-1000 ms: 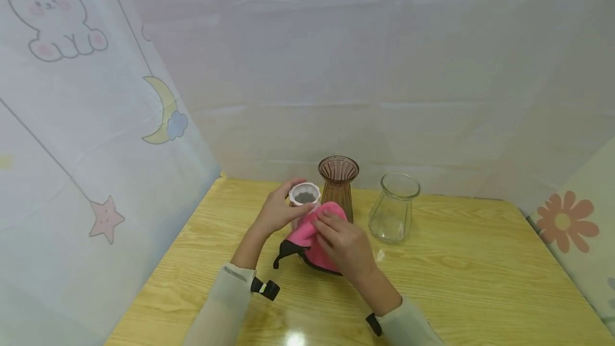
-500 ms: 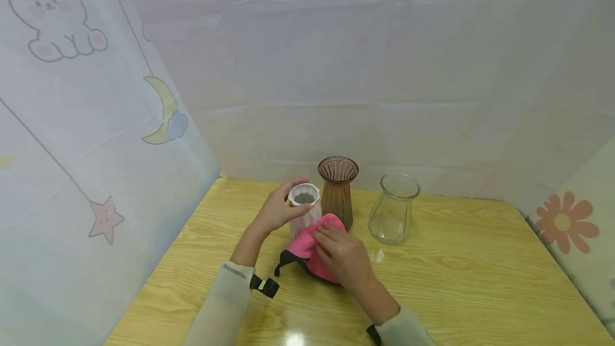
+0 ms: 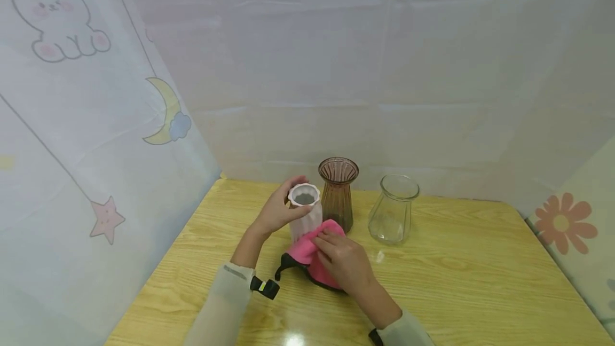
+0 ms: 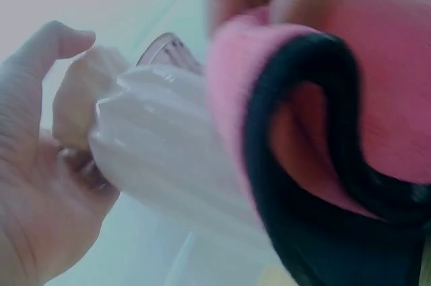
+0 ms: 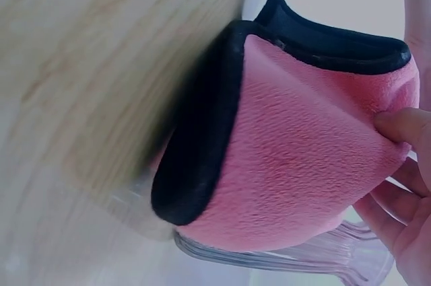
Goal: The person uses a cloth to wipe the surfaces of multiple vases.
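A white fluted vase (image 3: 306,224) with a scalloped rim stands upright on the table. My left hand (image 3: 280,210) grips it around the neck, thumb on the near side. In the left wrist view the pale vase (image 4: 168,134) shows its ridged body beside that hand (image 4: 40,158). A pink cloth (image 3: 305,250) with black edging is pinched in my right hand (image 3: 347,260) and lies against the lower front of the vase, hiding its base. The right wrist view shows the cloth (image 5: 303,145) folded, with thumb and fingers (image 5: 404,192) gripping its edge.
Just behind the white vase stands a brown-purple ribbed glass vase (image 3: 338,196). A clear glass vase (image 3: 391,215) is farther right. All are on a wood-grain table (image 3: 461,282), with a printed cloth backdrop (image 3: 307,68) behind and at the sides.
My right hand has moved the pink cloth down the side of the white vase, from near the neck to low on the body. My left hand keeps its grip at the neck.
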`<state>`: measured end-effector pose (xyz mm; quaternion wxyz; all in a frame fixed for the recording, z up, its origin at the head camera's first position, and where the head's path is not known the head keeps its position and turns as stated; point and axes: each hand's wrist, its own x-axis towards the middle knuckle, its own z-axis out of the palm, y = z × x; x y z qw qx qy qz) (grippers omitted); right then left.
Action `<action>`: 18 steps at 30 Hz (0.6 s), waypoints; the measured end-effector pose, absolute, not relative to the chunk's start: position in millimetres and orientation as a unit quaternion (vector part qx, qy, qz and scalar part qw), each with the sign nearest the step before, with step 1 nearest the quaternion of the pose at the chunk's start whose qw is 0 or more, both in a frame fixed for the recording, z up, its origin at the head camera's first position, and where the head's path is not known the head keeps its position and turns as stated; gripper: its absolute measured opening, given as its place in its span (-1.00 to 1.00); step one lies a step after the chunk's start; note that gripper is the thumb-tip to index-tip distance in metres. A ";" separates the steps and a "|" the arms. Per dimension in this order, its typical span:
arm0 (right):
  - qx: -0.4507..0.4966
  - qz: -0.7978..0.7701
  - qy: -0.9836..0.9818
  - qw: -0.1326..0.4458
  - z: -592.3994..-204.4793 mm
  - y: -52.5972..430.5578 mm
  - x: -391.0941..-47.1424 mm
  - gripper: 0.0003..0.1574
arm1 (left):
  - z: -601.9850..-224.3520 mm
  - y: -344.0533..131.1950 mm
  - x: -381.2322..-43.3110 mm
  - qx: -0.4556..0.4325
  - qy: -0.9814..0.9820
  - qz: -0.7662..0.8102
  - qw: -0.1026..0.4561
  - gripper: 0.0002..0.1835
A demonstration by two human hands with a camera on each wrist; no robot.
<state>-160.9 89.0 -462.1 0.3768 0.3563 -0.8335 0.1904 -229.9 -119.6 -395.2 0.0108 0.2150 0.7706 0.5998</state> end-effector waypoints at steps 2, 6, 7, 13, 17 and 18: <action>0.360 0.193 -0.825 0.391 -457.9 91.2 -158.3 -0.60 | -395.3 -115.6 -225.8 0.194 0.789 0.582 -0.022 -0.14; 0.380 0.204 -0.794 0.428 -444.2 96.3 -156.8 -0.55 | -392.8 -108.5 -219.5 0.143 0.826 0.540 -0.074 -0.14; 0.386 0.205 -0.789 0.432 -439.8 97.3 -156.8 -0.54 | -392.4 -107.7 -218.9 0.135 0.834 0.529 -0.082 -0.14; 0.406 0.192 -0.774 0.447 -422.5 98.7 -163.5 -0.46 | -388.4 -108.5 -218.1 0.126 0.846 0.512 -0.075 -0.16; 0.404 0.186 -0.778 0.443 -419.8 95.9 -169.6 -0.46 | -387.2 -110.4 -218.1 0.121 0.849 0.510 -0.064 -0.15; 0.404 0.187 -0.779 0.442 -419.9 95.1 -171.0 -0.46 | -387.0 -110.8 -218.1 0.121 0.849 0.510 -0.064 -0.16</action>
